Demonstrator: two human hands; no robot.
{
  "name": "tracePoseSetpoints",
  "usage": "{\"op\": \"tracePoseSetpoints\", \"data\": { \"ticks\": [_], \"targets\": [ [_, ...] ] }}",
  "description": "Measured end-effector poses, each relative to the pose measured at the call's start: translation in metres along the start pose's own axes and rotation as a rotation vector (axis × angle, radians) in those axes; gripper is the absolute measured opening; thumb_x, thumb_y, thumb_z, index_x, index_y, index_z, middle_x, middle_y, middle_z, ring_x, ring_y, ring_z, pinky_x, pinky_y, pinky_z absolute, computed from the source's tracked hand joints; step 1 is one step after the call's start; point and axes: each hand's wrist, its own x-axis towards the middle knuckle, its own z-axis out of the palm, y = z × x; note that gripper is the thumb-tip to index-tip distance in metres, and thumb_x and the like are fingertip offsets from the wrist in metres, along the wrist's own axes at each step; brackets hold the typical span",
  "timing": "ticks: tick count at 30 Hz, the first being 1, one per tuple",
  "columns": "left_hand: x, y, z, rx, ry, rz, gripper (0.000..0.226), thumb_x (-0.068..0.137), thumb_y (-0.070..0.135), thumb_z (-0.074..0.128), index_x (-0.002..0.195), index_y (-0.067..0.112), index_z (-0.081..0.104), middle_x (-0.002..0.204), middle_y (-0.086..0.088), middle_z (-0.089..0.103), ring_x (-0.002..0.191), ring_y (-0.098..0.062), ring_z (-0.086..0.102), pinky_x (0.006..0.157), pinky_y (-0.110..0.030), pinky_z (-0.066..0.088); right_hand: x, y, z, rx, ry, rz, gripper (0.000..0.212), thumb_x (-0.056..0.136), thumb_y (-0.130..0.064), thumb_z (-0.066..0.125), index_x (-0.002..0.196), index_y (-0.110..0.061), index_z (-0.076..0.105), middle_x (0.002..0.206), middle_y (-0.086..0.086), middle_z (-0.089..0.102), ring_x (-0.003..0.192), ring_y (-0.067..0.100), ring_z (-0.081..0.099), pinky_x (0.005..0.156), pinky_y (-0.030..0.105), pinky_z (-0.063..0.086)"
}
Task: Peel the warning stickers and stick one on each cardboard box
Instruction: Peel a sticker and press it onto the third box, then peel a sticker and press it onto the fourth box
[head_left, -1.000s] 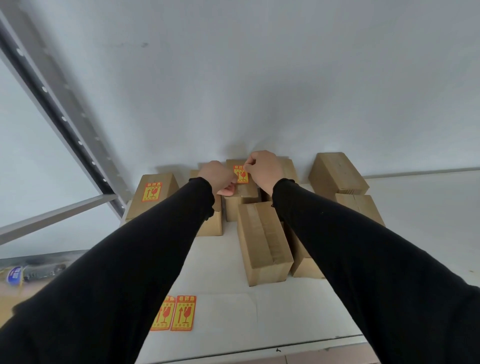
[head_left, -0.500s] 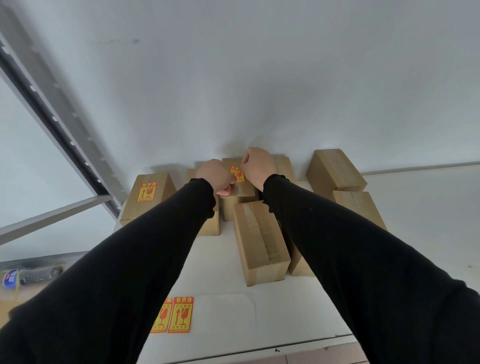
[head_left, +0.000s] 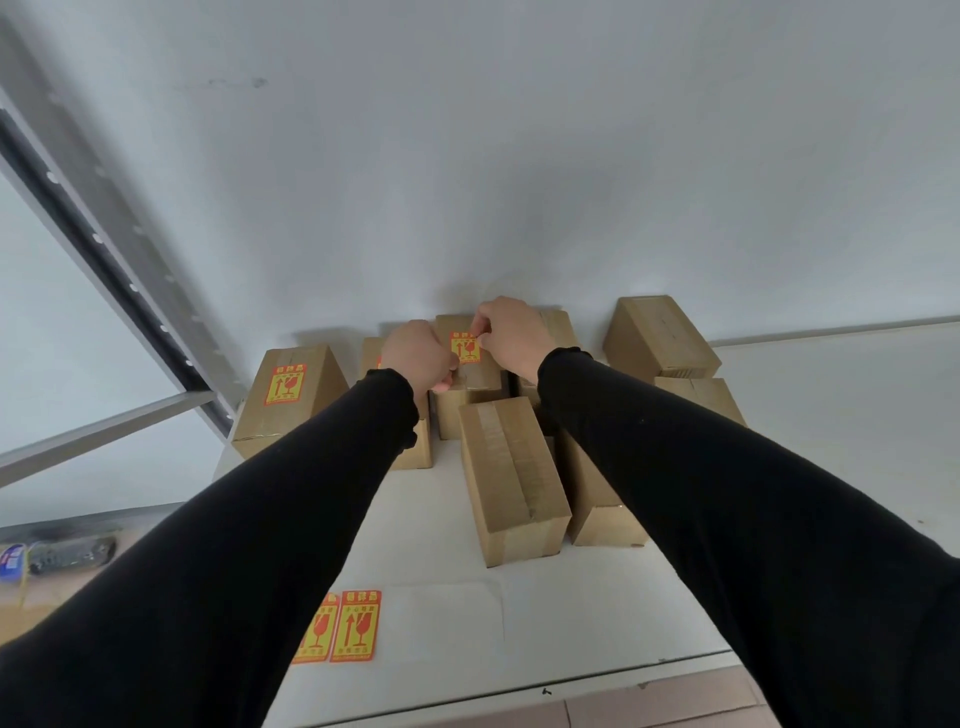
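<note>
So the sticker (head_left: 465, 348) I'm working is lying on top of the back-middle box (head_left: 470, 358), up by the wall, long axis running away from me, same way the box runs. It sits right between my two hands: right hand (head_left: 511, 335) is at its top right corner with the fingertips pinched in against the edge, left hand (head_left: 421, 356) is curled just off its left side, thumb down near the lower corner. Can't tell whether either hand is actually gripping it or just pressing it flat; the fingers are too bunched up. Right is the closer one, so I'd guess that's the hand to smooth it down toward me. Left box (head_left: 288, 397) already has its label (head_left: 284, 384). Front box (head_left: 511, 475) and the far right one (head_left: 657, 335) look bare, and two spares (head_left: 345, 626) sit on the sheet near my left sleeve.
</note>
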Motion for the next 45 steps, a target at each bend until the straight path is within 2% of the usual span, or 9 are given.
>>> {"op": "tracePoseSetpoints", "data": {
  "ticks": [5, 13, 18, 23, 27, 32, 34, 39, 45],
  "targets": [
    [-0.005, -0.001, 0.000, -0.012, 0.031, 0.015, 0.018, 0.085, 0.003, 0.068, 0.075, 0.010, 0.055, 0.084, -0.020, 0.075, 0.084, -0.034, 0.075, 0.080, -0.048, 0.062, -0.007, 0.001, -0.011, -0.079, -0.078, -0.048, 0.025, 0.096, -0.017, 0.063, 0.121, -0.014, 0.068, 0.124, 0.003, 0.063, 0.111, 0.020, 0.060, 0.092, 0.028, 0.048],
    [-0.033, 0.000, -0.012, -0.010, 0.073, 0.121, 0.010, 0.088, 0.005, 0.059, 0.087, 0.013, 0.054, 0.088, -0.012, 0.072, 0.081, -0.027, 0.073, 0.080, -0.044, 0.061, -0.028, -0.001, -0.021, -0.023, -0.053, -0.023, 0.032, 0.096, -0.017, 0.063, 0.127, -0.015, 0.057, 0.122, 0.004, 0.063, 0.110, 0.022, 0.060, 0.094, 0.034, 0.051],
    [-0.066, -0.010, -0.044, 0.113, 0.129, 0.271, 0.014, 0.093, 0.008, 0.054, 0.101, 0.016, 0.062, 0.095, 0.001, 0.062, 0.079, -0.013, 0.058, 0.062, -0.023, 0.045, -0.058, -0.003, -0.042, -0.072, 0.058, -0.036, 0.019, 0.098, -0.019, 0.058, 0.116, -0.018, 0.064, 0.111, 0.000, 0.064, 0.102, 0.017, 0.061, 0.082, 0.024, 0.043],
    [-0.112, -0.034, -0.078, 0.219, 0.172, 0.343, 0.017, 0.091, 0.015, 0.057, 0.102, 0.022, 0.068, 0.098, 0.007, 0.064, 0.093, -0.013, 0.059, 0.075, -0.024, 0.040, -0.105, -0.030, -0.060, -0.105, 0.107, -0.129, 0.017, 0.096, -0.018, 0.057, 0.107, -0.020, 0.071, 0.105, -0.004, 0.068, 0.096, 0.013, 0.059, 0.087, 0.030, 0.050],
    [-0.156, -0.056, -0.095, 0.216, 0.217, 0.386, 0.014, 0.089, 0.016, 0.061, 0.096, 0.026, 0.068, 0.094, 0.009, 0.066, 0.092, -0.013, 0.063, 0.077, -0.022, 0.042, -0.152, -0.066, -0.061, -0.091, 0.120, -0.211, 0.015, 0.097, -0.019, 0.055, 0.101, -0.020, 0.069, 0.097, -0.010, 0.057, 0.094, 0.011, 0.053, 0.075, 0.019, 0.039],
    [-0.209, -0.092, -0.091, 0.217, 0.229, 0.386, 0.017, 0.091, 0.015, 0.066, 0.107, 0.018, 0.071, 0.100, 0.007, 0.064, 0.093, -0.010, 0.058, 0.077, -0.019, 0.039, -0.206, -0.099, -0.033, 0.019, 0.074, -0.241, 0.010, 0.097, -0.027, 0.058, 0.102, -0.027, 0.067, 0.096, -0.013, 0.061, 0.087, 0.005, 0.056, 0.077, 0.025, 0.051],
    [-0.225, -0.113, -0.081, 0.217, 0.223, 0.365, 0.017, 0.090, 0.016, 0.067, 0.107, 0.020, 0.070, 0.102, 0.007, 0.066, 0.092, -0.011, 0.058, 0.080, -0.022, 0.040, -0.224, -0.109, -0.011, 0.059, 0.020, -0.231, 0.012, 0.097, -0.025, 0.060, 0.106, -0.024, 0.067, 0.096, -0.012, 0.058, 0.086, 0.005, 0.055, 0.075, 0.021, 0.046],
    [-0.237, -0.161, -0.046, 0.257, 0.153, 0.232, 0.022, 0.091, 0.015, 0.064, 0.112, 0.020, 0.069, 0.105, 0.004, 0.064, 0.099, -0.018, 0.058, 0.083, -0.033, 0.050, -0.251, -0.115, 0.047, 0.082, -0.133, -0.156, 0.018, 0.097, -0.019, 0.060, 0.114, -0.018, 0.064, 0.107, -0.002, 0.062, 0.098, 0.015, 0.057, 0.081, 0.029, 0.047],
    [-0.230, -0.189, -0.017, 0.352, 0.044, 0.160, 0.041, 0.090, 0.012, 0.066, 0.129, 0.021, 0.063, 0.127, -0.001, 0.055, 0.112, -0.022, 0.056, 0.088, -0.034, 0.051, -0.267, -0.109, 0.091, 0.062, -0.212, -0.030, 0.018, 0.094, -0.025, 0.065, 0.108, -0.015, 0.057, 0.102, 0.001, 0.060, 0.090, 0.020, 0.059, 0.078, 0.034, 0.050]
  ]
}}
